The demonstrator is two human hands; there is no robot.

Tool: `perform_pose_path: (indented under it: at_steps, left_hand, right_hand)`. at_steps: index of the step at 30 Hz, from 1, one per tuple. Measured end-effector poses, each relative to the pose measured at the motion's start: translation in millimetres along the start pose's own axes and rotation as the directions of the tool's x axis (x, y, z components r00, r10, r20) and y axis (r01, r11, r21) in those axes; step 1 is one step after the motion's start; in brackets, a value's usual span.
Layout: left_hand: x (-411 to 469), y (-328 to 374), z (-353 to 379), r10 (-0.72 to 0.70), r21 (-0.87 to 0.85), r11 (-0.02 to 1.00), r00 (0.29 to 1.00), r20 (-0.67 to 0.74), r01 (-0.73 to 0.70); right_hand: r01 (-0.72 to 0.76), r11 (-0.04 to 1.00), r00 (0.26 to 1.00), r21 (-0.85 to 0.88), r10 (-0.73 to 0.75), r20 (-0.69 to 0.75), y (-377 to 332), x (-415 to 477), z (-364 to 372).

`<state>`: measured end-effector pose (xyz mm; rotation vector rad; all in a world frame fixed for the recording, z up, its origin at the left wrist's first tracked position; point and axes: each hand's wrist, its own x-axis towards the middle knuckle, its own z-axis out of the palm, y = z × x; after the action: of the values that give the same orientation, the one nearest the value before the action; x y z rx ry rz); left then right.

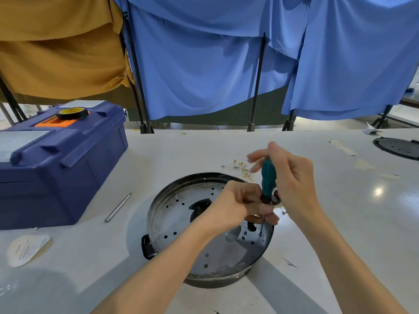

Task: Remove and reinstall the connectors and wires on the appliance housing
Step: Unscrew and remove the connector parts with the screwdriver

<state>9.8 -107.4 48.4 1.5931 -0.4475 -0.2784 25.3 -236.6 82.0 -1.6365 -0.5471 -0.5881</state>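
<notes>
While the right hand (292, 177) clenches the green handle of a screwdriver (268, 175), the tool stands nearly upright, and its tip meets a screw at about three o'clock on the perforated metal plate of the appliance housing (174, 218). That hand's thumb and fingers wrap the handle from the right, and the fingertips at the top are blurred. The left hand (242, 200) reaches in from seven o'clock, its fingers curled tight about the screwdriver's thin shaft just below the black collar. Whether they pinch anything else there cannot be told.

The housing is round and lies with its flat holed plate up on the white table (340, 223), directly before the person, with a black side handle (147, 247) at its eight o'clock. A dark opening shows near the plate's middle, partly hidden by the left wrist.

Just past the rim at one o'clock lies a small heap of brass connectors (241, 167). At ten o'clock stands a dark blue toolbox (68, 159), and a black tape roll (72, 113) rests on its orange grip. Between the toolbox and the housing lies a slim metal rod (118, 207). A printed paper label (27, 249) sits at eight o'clock, and a black round lid (399, 147) lies well apart at two o'clock. Blue cloth (204, 75) and mustard cloth (61, 53) hang behind the table at twelve o'clock.
</notes>
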Motion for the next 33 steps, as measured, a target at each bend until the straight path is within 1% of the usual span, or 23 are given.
perform_pose_path:
  at_steps: [1,3,5,6,8,10,12,14,15,16,17,18,20,21,22,23,24,25,27,29,31,32,33]
  left_hand:
    - [1,0,0,-0.001,-0.006,1.0,1.0,0.004,0.001]
    - [1,1,0,-0.007,-0.003,1.0,1.0,0.012,0.007]
    - [0,1,0,-0.001,0.006,1.0,1.0,0.017,0.001]
    - [0,1,1,0.004,-0.001,1.0,1.0,0.019,-0.004]
    - [0,3,0,0.028,-0.014,1.0,1.0,-0.005,-0.028]
    - [2,3,-3,0.076,0.006,0.997,0.996,-0.052,-0.076]
    - [2,3,-5,0.109,0.001,0.994,0.992,-0.056,-0.11]
    - [2,2,-5,0.119,-0.013,0.993,0.992,-0.036,-0.119]
    - [1,2,-4,0.119,-0.021,0.993,0.993,-0.024,-0.12]
    - [0,2,-4,0.119,-0.038,0.992,0.993,-0.012,-0.119]
    - [0,1,-4,0.11,-0.064,0.992,0.994,-0.001,-0.11]
    - [-1,1,-4,0.096,-0.087,0.992,0.995,0.004,-0.095]
    - [-1,1,-4,0.071,-0.098,0.993,0.997,0.007,-0.07]
    - [-1,0,-4,0.064,-0.081,0.995,0.998,0.017,-0.062]
    - [-1,0,-3,0.061,-0.063,0.996,0.998,0.03,-0.059]
    - [-2,0,-3,0.062,-0.056,0.997,0.997,0.048,-0.059]
    - [-2,1,-3,0.064,-0.063,0.996,0.996,0.063,-0.06]
    - [-2,1,-4,0.068,-0.081,0.995,0.995,0.071,-0.062]
    - [-2,3,-7,0.067,-0.138,0.989,0.996,0.066,-0.058]
    - [-1,5,-9,0.066,-0.179,0.982,0.996,0.059,-0.055]
    - [1,5,-6,0.071,-0.159,0.985,0.996,0.055,-0.062]
    - [2,5,-5,0.076,-0.15,0.986,0.996,0.05,-0.068]
    - [3,3,-4,0.083,-0.152,0.986,0.996,0.046,-0.075]
  right_hand:
    - [-0.028,0.995,0.997,0.091,0.021,0.078,-3,4,-4]
    - [-0.176,0.948,0.971,0.267,0.123,0.205,-9,11,-7]
    - [-0.336,0.862,0.935,0.379,0.258,0.243,-12,13,-3]
    - [-0.364,0.842,0.93,0.399,0.3,0.214,-12,13,1]
    - [-0.332,0.856,0.942,0.396,0.324,0.09,-12,11,10]
    - [-0.257,0.901,0.953,0.351,0.296,-0.063,-15,6,18]
    - [-0.182,0.948,0.951,0.261,0.237,-0.198,-16,2,24]
    - [-0.15,0.972,0.944,0.179,0.195,-0.266,-16,-3,28]
    - [-0.162,0.973,0.941,0.168,0.203,-0.271,-16,-5,29]
    - [-0.199,0.962,0.938,0.186,0.242,-0.25,-16,-5,28]
    - [-0.26,0.939,0.932,0.225,0.305,-0.197,-17,-3,25]
    - [-0.339,0.9,0.92,0.272,0.378,-0.103,-19,0,20]
    - [-0.491,0.803,0.871,0.337,0.461,0.171,-23,13,4]
    - [-0.541,0.765,0.839,0.35,0.458,0.294,-24,19,-3]
    - [-0.567,0.742,0.814,0.358,0.439,0.381,-24,24,-9]
    - [-0.577,0.731,0.8,0.364,0.416,0.433,-24,26,-11]
    - [-0.576,0.728,0.797,0.372,0.4,0.453,-24,26,-10]
    - [-0.566,0.729,0.806,0.384,0.393,0.442,-23,24,-8]
    - [-0.507,0.755,0.858,0.416,0.392,0.333,-21,20,-3]
    - [-0.395,0.813,0.916,0.427,0.384,0.118,-20,15,5]
    - [-0.289,0.883,0.924,0.37,0.359,-0.135,-19,10,15]
    - [-0.263,0.909,0.915,0.323,0.341,-0.216,-19,7,19]
    - [-0.262,0.92,0.912,0.291,0.335,-0.236,-18,6,22]
